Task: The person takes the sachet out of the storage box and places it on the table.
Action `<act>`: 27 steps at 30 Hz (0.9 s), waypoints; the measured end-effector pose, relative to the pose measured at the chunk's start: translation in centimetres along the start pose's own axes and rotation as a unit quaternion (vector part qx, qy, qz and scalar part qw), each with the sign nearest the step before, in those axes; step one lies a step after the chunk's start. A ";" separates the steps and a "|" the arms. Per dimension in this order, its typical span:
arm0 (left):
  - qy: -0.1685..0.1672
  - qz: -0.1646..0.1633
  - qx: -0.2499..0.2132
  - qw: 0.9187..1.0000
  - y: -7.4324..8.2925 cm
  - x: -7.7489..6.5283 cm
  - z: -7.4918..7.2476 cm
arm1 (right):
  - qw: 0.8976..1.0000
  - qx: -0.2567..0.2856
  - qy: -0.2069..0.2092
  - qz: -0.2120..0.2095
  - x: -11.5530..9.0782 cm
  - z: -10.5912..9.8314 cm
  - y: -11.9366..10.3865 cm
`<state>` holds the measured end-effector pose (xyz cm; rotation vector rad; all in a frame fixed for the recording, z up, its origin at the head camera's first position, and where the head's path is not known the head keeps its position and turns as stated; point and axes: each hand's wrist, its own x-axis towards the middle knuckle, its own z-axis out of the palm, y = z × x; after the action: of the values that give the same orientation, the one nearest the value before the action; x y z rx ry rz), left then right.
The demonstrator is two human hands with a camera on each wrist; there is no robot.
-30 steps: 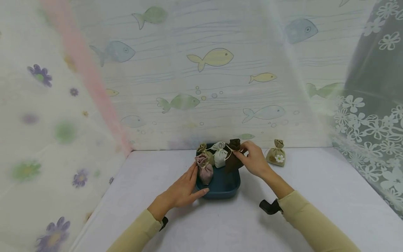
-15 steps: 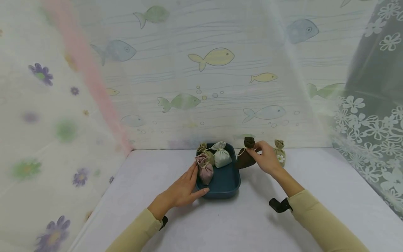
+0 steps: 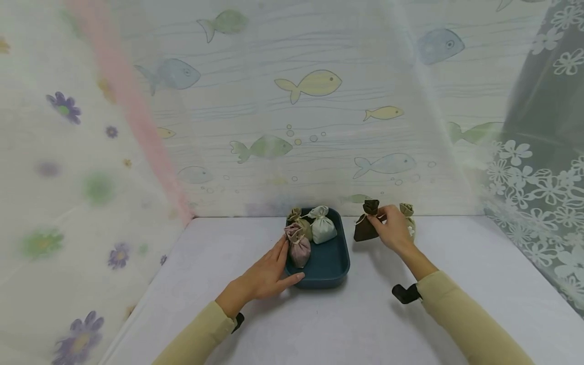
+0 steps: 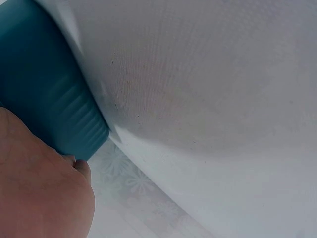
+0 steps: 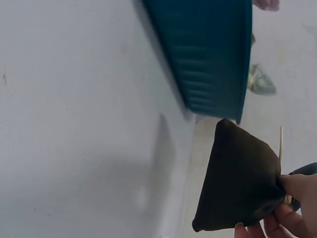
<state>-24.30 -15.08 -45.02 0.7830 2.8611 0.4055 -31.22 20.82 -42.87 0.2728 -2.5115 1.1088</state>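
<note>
In the head view my right hand (image 3: 395, 232) pinches a dark brown drawstring pouch (image 3: 365, 229) by its gathered neck, just right of a blue plastic bin (image 3: 329, 266). The right wrist view has the pouch (image 5: 242, 178) hanging apart from the bin's ribbed wall, its shadow on the cloth. My left hand (image 3: 261, 280) rests against the bin's left side, fingers straight and thumb over the near rim. Inside the bin sit a pink pouch (image 3: 300, 252), a white pouch (image 3: 324, 230) and an olive pouch (image 3: 304, 227), partly hidden behind the pink one.
A beige pouch (image 3: 408, 210) with a white flower stands on the white-covered table (image 3: 315, 324) behind my right hand, partly hidden by it. A fish-patterned curtain (image 3: 255, 177) hangs along the table's back edge, with flowered curtains on both sides.
My right hand has lifted the brown pouch out of the bin and carried it right, toward the beige pouch. My left hand has stayed at the bin's side.
</note>
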 end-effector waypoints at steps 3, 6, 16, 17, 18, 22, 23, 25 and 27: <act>-0.002 -0.001 0.004 1.000 0.0 0.0 0.1 | 1.000 -0.008 0.009 0.007 0.2 0.5 0.6; 0.000 -0.001 0.004 1.000 0.0 0.0 0.1 | 1.000 -0.014 0.020 0.015 0.3 1.0 1.0; 0.004 0.004 0.001 1.000 0.1 0.0 0.0 | 0.999 -0.033 0.006 0.040 0.3 1.8 1.9; 0.005 0.005 0.001 1.000 0.1 0.0 0.0 | 0.998 -0.038 0.004 0.043 0.3 1.9 2.0; 0.006 0.005 0.002 1.000 0.1 0.0 0.0 | 0.998 -0.044 0.002 0.046 0.3 2.0 2.1; 0.008 0.005 -0.001 1.000 0.0 0.0 0.1 | 0.997 -0.056 -0.009 0.057 0.1 2.2 2.4; 0.007 0.005 -0.001 1.000 0.0 0.0 0.1 | 0.997 -0.056 -0.012 0.059 0.1 2.2 2.5; 0.009 0.006 -0.002 1.000 0.0 -0.1 0.0 | 0.996 -0.056 -0.016 0.061 0.1 2.2 2.5; 0.009 0.005 -0.003 1.000 0.1 -0.1 -0.1 | 0.996 -0.055 -0.019 0.061 0.1 2.3 2.5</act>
<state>-24.20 -15.10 -44.95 0.7980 2.8718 0.4259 -32.71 20.82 -45.89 0.1127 -2.6426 1.0127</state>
